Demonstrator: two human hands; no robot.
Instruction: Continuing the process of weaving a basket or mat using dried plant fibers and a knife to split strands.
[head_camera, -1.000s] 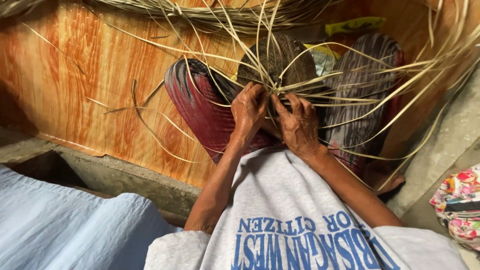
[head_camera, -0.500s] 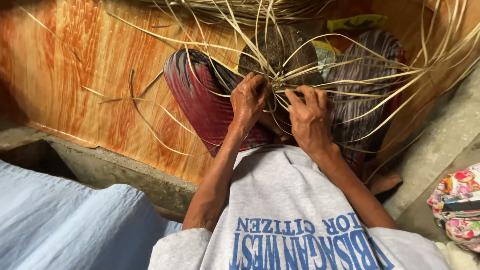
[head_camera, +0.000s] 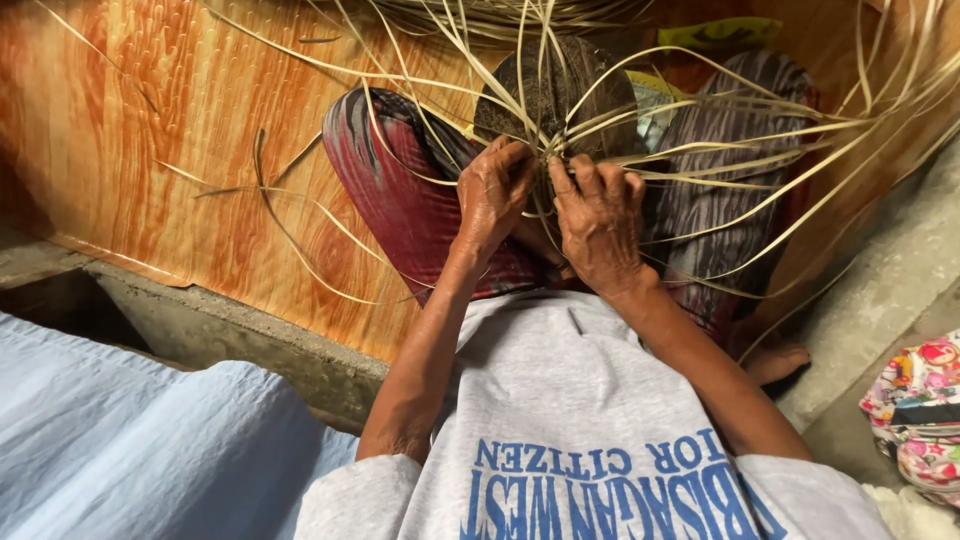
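I sit cross-legged in striped trousers with a dark round woven piece (head_camera: 555, 95) resting between my knees. Long pale straw strips (head_camera: 720, 150) fan out from it in every direction. My left hand (head_camera: 492, 195) pinches strips at the near edge of the woven piece, fingers curled around them. Beside it, my right hand (head_camera: 598, 225) lies on the same edge with its fingers pressing and gripping other strips. Both hands nearly touch. The weave under the fingers is hidden.
An orange wood-grain mat (head_camera: 180, 170) covers the floor ahead and left, with loose strips lying on it. A concrete ledge (head_camera: 230, 335) runs below it. Light blue cloth (head_camera: 130, 450) lies at the lower left. A flowered fabric item (head_camera: 920, 410) sits at the right edge.
My right hand has spread flatter and shifted slightly right along the woven edge. My left hand has stayed curled on the strips. The strips have shifted a little.
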